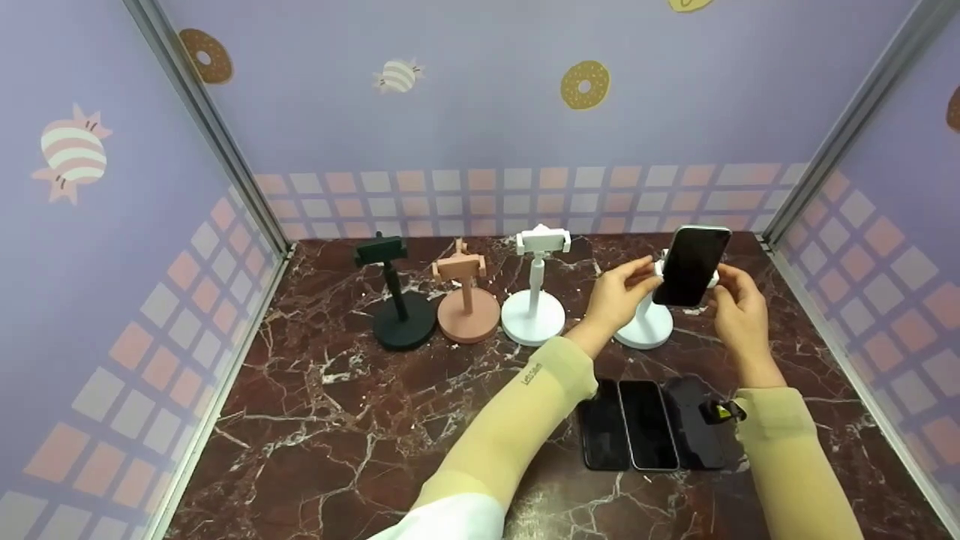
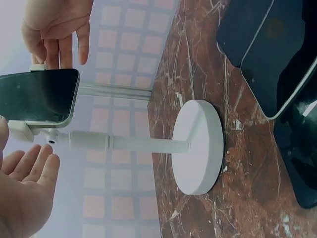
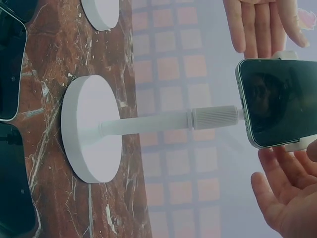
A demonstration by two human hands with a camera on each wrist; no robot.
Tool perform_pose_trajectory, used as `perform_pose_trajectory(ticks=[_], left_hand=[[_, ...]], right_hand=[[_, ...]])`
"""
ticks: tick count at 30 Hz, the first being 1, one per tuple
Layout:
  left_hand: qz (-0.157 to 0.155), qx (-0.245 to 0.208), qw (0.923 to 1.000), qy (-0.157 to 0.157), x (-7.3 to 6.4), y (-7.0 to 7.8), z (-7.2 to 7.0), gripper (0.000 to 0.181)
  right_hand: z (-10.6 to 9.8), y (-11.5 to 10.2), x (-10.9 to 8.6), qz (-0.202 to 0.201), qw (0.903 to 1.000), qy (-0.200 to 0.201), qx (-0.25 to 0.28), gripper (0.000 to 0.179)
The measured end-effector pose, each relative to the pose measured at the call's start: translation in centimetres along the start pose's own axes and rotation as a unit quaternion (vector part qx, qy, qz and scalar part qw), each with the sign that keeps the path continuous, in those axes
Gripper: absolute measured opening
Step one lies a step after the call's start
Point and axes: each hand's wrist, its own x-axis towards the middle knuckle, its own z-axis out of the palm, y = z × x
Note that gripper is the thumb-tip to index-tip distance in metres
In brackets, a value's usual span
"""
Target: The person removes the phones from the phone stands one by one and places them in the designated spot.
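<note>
A dark-screened smartphone (image 1: 694,262) with a pale edge sits upright and slightly tilted in the clamp of a white phone stand (image 1: 645,328) at the right. My left hand (image 1: 616,294) holds the clamp's left end, its thumb tip (image 2: 3,130) right at the clamp and the other fingers loosely extended. On the opposite side, my right hand (image 1: 741,311) holds the right end, its thumb in front and fingers reaching behind. The white clamp arms (image 2: 21,131) show at both long edges of the phone. The stand's round base (image 3: 94,129) rests on the table.
To the left stand a black phone stand (image 1: 403,326), a pink one (image 1: 469,321) and another white one (image 1: 533,322), their clamps without phones. Three dark phones (image 1: 649,427) lie side by side on the marbled table (image 1: 315,435), below my forearms. Patterned walls (image 1: 480,112) enclose the table.
</note>
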Motion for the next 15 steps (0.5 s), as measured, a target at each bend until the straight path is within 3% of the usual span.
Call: perform_pose_trajectory(ticks=[6, 13, 15], left_hand=[[0.008, 0.047, 0.9989, 0.001, 0.1, 0.3, 0.1, 0.038], [0.0, 0.108, 0.9941, -0.002, 0.5, 0.5, 0.2, 0.038], [-0.005, 0.125, 0.9921, -0.004, 0.6, 0.7, 0.3, 0.037]], right_hand=[[-0.1, 0.1, -0.1, 0.008, 0.9999, -0.002, 0.014, 0.037], [-0.3, -3.0, -1.6, -0.035, 0.9991, -0.003, 0.024, 0.037], [-0.3, -2.5, -1.4, -0.032, 0.9991, 0.001, 0.028, 0.036]])
